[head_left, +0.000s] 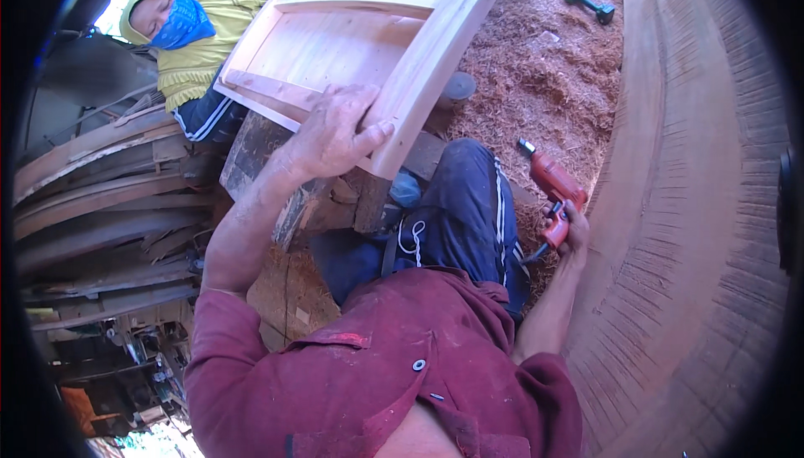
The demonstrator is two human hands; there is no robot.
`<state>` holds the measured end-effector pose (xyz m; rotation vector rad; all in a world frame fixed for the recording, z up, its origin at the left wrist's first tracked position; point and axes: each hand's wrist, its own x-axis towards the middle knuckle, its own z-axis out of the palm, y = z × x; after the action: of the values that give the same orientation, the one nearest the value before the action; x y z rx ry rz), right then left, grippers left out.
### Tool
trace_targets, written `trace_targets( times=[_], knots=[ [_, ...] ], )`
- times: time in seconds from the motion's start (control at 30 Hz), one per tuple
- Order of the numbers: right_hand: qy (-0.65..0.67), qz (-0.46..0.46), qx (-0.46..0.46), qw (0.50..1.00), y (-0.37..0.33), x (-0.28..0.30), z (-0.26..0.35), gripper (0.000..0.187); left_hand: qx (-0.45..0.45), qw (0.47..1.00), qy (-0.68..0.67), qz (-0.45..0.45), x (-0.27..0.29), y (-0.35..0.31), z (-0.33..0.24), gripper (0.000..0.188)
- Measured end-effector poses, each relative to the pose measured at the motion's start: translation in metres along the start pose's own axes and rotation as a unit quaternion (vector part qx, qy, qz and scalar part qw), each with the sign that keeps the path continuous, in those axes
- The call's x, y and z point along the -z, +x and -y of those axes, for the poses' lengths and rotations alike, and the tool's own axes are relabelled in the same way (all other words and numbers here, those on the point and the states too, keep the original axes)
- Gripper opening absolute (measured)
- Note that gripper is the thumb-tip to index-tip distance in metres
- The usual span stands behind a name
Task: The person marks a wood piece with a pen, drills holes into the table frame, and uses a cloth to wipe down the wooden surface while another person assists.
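My left hand (337,130) grips the near edge of a pale wooden door-like panel (342,49), its thumb laid over the frame's corner. The panel is framed with rails around a recessed middle and slants away from me. Low at the right, my right hand (575,230) is wrapped around the handle of a red power drill (556,177). The drill's chuck points away from me and slightly left, and a cord leaves the handle's base. It is held apart from the panel, beside my knee.
Rough wooden blocks (370,198) stand under the panel's near end. A person (219,7) in yellow is at the panel's far left. Shavings (523,73) cover the floor, where a green cordless drill (590,4) lies. Large planks (670,207) line the right; stacked boards (100,207) fill the left.
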<state>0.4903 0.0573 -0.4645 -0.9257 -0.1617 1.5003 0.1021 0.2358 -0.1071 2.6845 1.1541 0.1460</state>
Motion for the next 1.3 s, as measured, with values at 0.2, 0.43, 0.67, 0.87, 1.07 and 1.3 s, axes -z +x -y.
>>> trace_targets(
  times=[0.2,0.43,0.67,0.87,1.07,1.3],
  knots=[
    [-0.020,0.008,0.174,0.985,-0.127,-0.144,0.050,0.064,-0.040,0.996,-0.040,-0.062,0.000,-0.009,0.015,0.056],
    [0.073,0.133,0.100,0.983,-0.162,-0.184,0.023,0.078,0.038,0.994,0.094,-0.027,-0.004,-0.026,-0.020,0.106],
    [0.079,0.184,0.070,0.977,-0.155,-0.172,0.014,0.078,0.068,0.993,0.080,-0.052,-0.017,-0.025,-0.032,0.109],
    [0.018,0.160,0.082,0.984,-0.155,-0.190,0.015,0.079,0.070,0.991,0.092,-0.062,-0.020,-0.027,-0.029,0.106],
    [0.035,0.212,0.081,0.973,-0.153,-0.193,0.015,0.070,0.061,0.989,0.115,-0.070,-0.023,-0.027,-0.029,0.102],
    [-0.005,0.147,0.057,0.987,-0.156,-0.192,0.017,0.076,0.072,0.991,0.095,-0.062,-0.024,-0.028,-0.029,0.096]
  ],
)
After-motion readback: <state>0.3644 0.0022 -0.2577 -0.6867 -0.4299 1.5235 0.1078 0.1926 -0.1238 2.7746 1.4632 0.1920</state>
